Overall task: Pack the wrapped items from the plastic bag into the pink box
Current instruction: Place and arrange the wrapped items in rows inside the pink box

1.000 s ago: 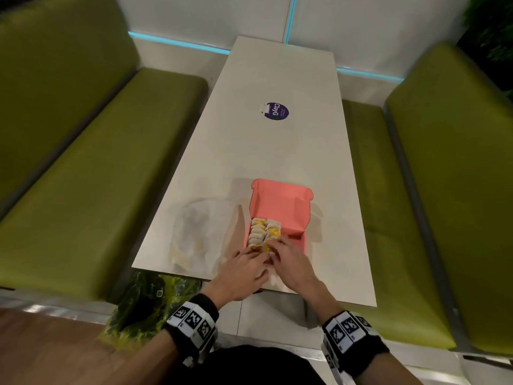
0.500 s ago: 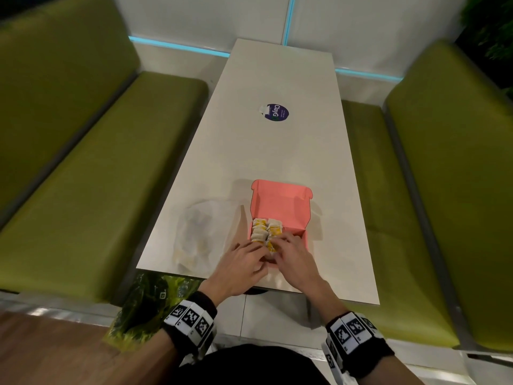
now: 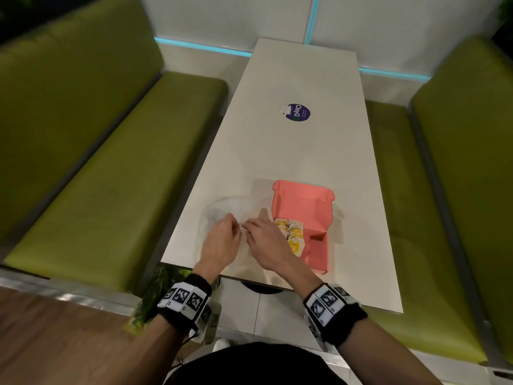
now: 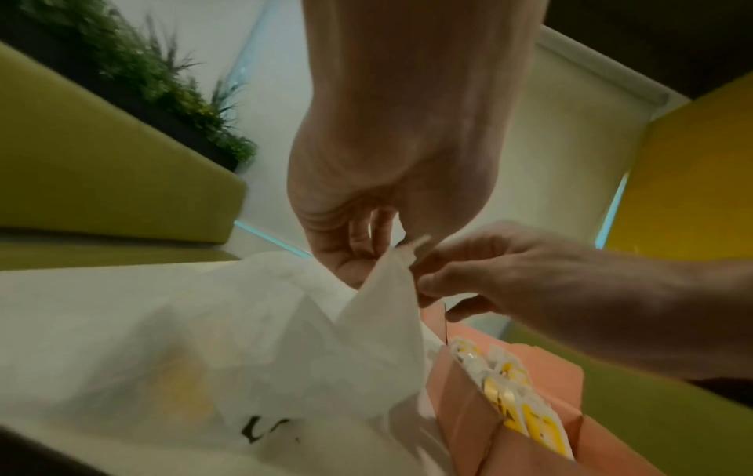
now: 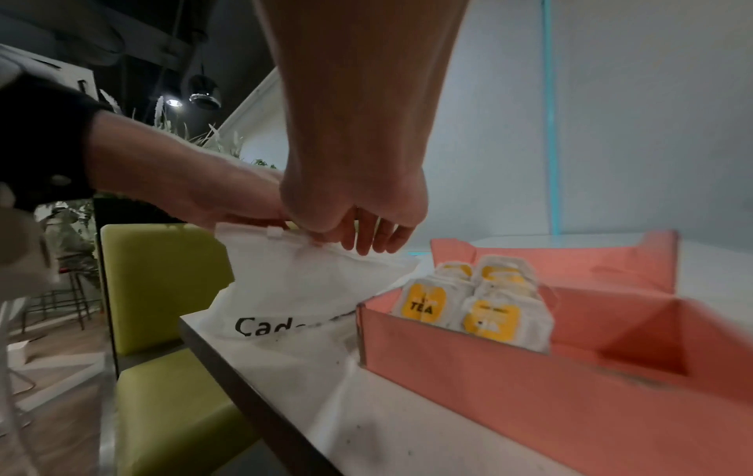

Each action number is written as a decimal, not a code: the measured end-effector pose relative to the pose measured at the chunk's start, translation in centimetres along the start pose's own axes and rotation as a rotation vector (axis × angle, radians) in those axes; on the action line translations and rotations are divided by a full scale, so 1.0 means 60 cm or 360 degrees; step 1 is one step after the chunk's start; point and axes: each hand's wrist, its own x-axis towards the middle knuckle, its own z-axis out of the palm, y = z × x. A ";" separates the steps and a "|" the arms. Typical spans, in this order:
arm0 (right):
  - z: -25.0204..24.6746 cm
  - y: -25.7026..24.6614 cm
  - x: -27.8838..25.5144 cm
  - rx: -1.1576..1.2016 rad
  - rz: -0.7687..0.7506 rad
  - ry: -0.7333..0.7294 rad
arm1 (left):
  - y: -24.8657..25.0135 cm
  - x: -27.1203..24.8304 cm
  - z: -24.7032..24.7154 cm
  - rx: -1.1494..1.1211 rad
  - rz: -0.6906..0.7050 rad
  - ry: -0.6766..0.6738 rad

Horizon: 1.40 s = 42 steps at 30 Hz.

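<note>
Pinching the plastic bag's (image 5: 293,283) top edge, both hands' grips, left hand (image 3: 219,240) and right hand (image 3: 266,243), close beside the pink box (image 3: 319,251) near the counter's (image 3: 291,151) front edge.

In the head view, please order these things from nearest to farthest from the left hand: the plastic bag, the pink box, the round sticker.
1. Plastic bag: held at its top edge by the left hand.
2. Pink box: to the right, past the right hand.
3. Round sticker: far up the table.

My left hand (image 3: 220,240) and my right hand (image 3: 266,241) are close together, almost touching. Both have curled fingers and pinch the top edge of the plastic bag (image 5: 293,283). Both wrists wear black bands with square marks.
</note>
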 end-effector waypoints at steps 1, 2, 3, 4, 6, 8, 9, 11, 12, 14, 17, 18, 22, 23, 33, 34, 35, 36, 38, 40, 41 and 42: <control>0.001 -0.007 0.007 -0.0105 -0.0009 -0.0044 | -0.007 -0.003 -0.007 -0.0075 -0.0010 0.0054; 0.003 -0.011 0.011 -0.0214 -0.0003 -0.0074 | -0.013 -0.007 -0.017 -0.0134 -0.0018 0.0118; 0.001 -0.017 0.013 -0.0328 0.0016 -0.0123 | -0.020 -0.011 -0.027 -0.0179 -0.0041 0.0175; -0.002 -0.023 0.015 -0.0420 0.0034 -0.0194 | -0.025 -0.016 -0.037 -0.0228 -0.0075 0.0221; -0.003 -0.033 0.022 -0.0534 0.0074 -0.0337 | -0.034 -0.026 -0.052 -0.0340 -0.0149 0.0261; -0.002 -0.046 0.034 -0.0460 0.0154 -0.0409 | -0.037 -0.035 -0.059 -0.0396 -0.0159 0.0235; -0.002 -0.055 0.039 -0.0406 0.0160 -0.0421 | -0.039 -0.039 -0.059 -0.0391 -0.0132 0.0218; -0.005 -0.077 0.049 -0.0325 0.0108 -0.0446 | -0.040 -0.041 -0.058 -0.0375 -0.0073 0.0200; -0.011 -0.091 0.051 -0.0290 0.0065 -0.0467 | -0.040 -0.041 -0.058 -0.0383 -0.0048 0.0198; -0.025 -0.114 0.053 -0.0228 0.0071 -0.0519 | -0.040 -0.040 -0.059 -0.0400 0.0015 0.0195; -0.044 -0.137 0.059 -0.0327 0.0225 -0.0734 | -0.040 -0.044 -0.063 -0.0338 0.0147 0.0139; -0.046 -0.144 0.067 -0.0395 0.0281 -0.0837 | -0.043 -0.046 -0.067 -0.0302 0.0191 0.0131; -0.057 -0.157 0.074 -0.0520 0.0369 -0.1010 | -0.050 -0.054 -0.073 -0.0175 0.0318 0.0080; -0.055 -0.156 0.073 -0.0513 0.0353 -0.1002 | -0.051 -0.056 -0.075 -0.0144 0.0340 0.0053; -0.037 -0.144 0.065 -0.0456 0.0457 -0.0990 | -0.053 -0.053 -0.081 -0.0054 0.0481 -0.0087; -0.038 -0.146 0.069 -0.0404 0.0515 -0.0999 | -0.054 -0.051 -0.082 -0.0054 0.0478 -0.0110; -0.033 -0.143 0.072 -0.0372 0.0549 -0.0989 | -0.055 -0.048 -0.083 -0.0062 0.0467 -0.0131; -0.031 -0.139 0.072 -0.0302 0.0579 -0.0966 | -0.056 -0.045 -0.086 -0.0076 0.0454 -0.0146; -0.031 -0.136 0.075 -0.0142 0.0684 -0.0946 | -0.060 -0.040 -0.093 -0.0105 0.0431 -0.0145; -0.029 -0.136 0.083 0.0091 0.0653 -0.0799 | -0.065 -0.033 -0.100 -0.0148 0.0385 -0.0113; -0.020 -0.138 0.090 0.0210 0.0634 -0.0738 | -0.070 -0.030 -0.103 -0.0175 0.0352 -0.0088; -0.009 -0.141 0.104 0.0275 0.0602 -0.0720 | -0.075 -0.025 -0.106 -0.0193 0.0324 -0.0054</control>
